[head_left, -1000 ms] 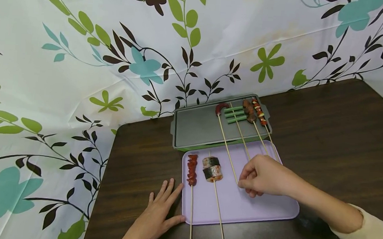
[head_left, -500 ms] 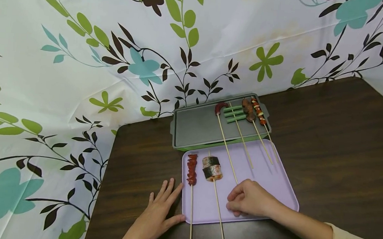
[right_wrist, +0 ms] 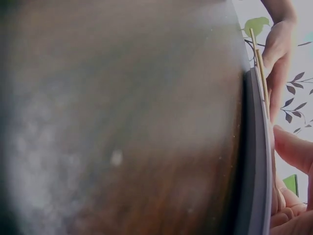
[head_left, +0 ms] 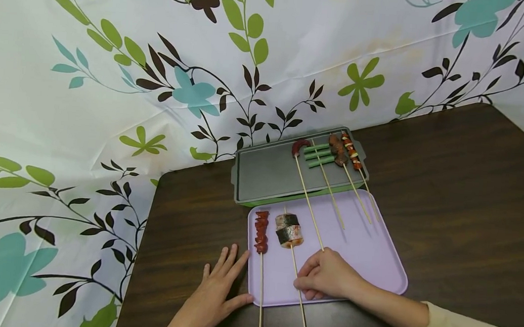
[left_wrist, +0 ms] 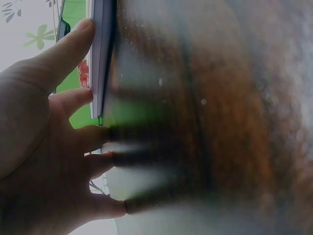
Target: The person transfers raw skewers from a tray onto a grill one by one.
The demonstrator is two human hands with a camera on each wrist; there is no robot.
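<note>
My right hand [head_left: 327, 277] is over the front of the lilac tray [head_left: 369, 257], fingers bent. Its thumb and fingertips are right at the wooden stick of a skewer with two thick, dark-banded rolled pieces [head_left: 290, 230]; I cannot tell whether they pinch it. In the right wrist view the thumb [right_wrist: 293, 149] shows above bent fingers, partly hidden behind the tray edge. My left hand [head_left: 214, 292] lies flat with spread fingers on the table, thumb and index finger at the tray's left edge. Beside it on the tray lies a skewer of small red pieces [head_left: 261, 233].
Behind the tray stands a grey griddle [head_left: 266, 171] with a green base. On its right side lie skewers with a dark red curled piece [head_left: 298, 147], green stalks [head_left: 319, 155], brown meat [head_left: 338, 151] and red-and-yellow pieces [head_left: 351, 152]. A patterned cloth [head_left: 296, 59] hangs behind.
My right hand has moved left and toward the front, from the end of the curled red piece's stick to the rolled-piece skewer's stick. My left hand stays put.
</note>
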